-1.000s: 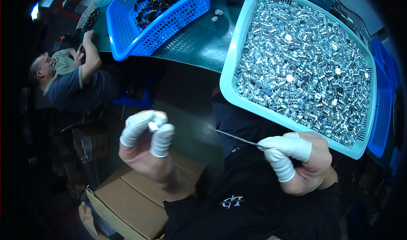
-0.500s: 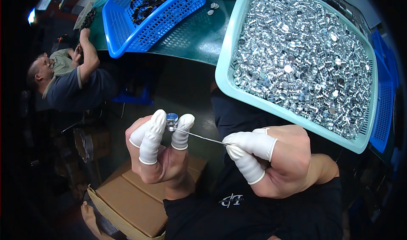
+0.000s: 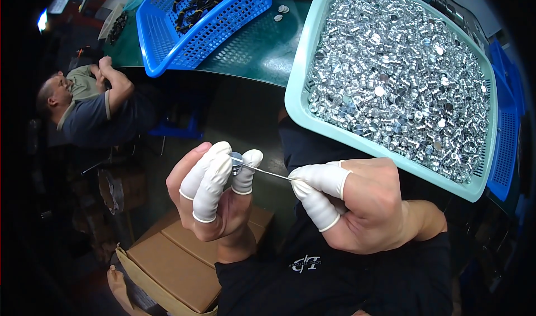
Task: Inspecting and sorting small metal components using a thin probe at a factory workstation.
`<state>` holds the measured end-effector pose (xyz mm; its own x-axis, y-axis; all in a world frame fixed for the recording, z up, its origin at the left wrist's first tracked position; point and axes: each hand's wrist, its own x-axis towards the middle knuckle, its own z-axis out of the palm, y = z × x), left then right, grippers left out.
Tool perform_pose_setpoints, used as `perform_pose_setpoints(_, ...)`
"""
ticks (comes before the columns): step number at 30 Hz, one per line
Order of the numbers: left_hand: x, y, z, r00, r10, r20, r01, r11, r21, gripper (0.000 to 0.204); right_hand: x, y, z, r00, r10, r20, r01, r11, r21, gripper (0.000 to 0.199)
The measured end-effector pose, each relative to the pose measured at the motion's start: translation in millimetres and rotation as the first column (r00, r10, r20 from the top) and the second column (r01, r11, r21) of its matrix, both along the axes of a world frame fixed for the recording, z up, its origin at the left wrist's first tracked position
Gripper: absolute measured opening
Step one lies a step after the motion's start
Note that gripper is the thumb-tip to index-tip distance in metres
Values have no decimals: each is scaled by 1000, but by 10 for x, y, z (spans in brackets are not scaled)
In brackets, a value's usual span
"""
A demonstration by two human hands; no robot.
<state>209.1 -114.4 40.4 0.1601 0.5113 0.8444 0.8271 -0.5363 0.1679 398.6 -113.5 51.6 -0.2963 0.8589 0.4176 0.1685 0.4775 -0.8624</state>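
My left hand (image 3: pixel 215 190), with white finger cots, pinches a small shiny round metal part (image 3: pixel 237 162) between its fingertips and thumb. My right hand (image 3: pixel 357 201), also in white cots, is closed on the end of a thin metal rod (image 3: pixel 272 174). The rod runs left and slightly up, and its far tip meets the flat face of the metal part. Right of and beyond my hands stands a pale green basket (image 3: pixel 385 147) heaped with many small silvery metal pieces (image 3: pixel 391 70).
A blue perforated basket (image 3: pixel 218 34) of dark pieces stands on the green table (image 3: pixel 251 65), beside several pale discs (image 3: pixel 278 18). Brown cardboard boxes (image 3: pixel 173 266) sit low at left. Another person (image 3: pixel 92 101) sits at the far left. Blue crates (image 3: pixel 505 143) stand at the right.
The metal part in my left hand has turned and shifted slightly right, and the rod's tip now lies across its face. My right hand moved slightly left. The other person's hand drew back.
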Motion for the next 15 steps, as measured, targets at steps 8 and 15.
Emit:
perform_pose_setpoints(8,-9,-9,-113,998,13,57,-16,999,46,39,-87,21,-58,1000,-19,10,18,998,63,9)
perform_pose_setpoints(15,-262,68,-80,632,-434,642,677,713,-185,38,78,125,-76,985,144,-97,-145,989,-3,8)
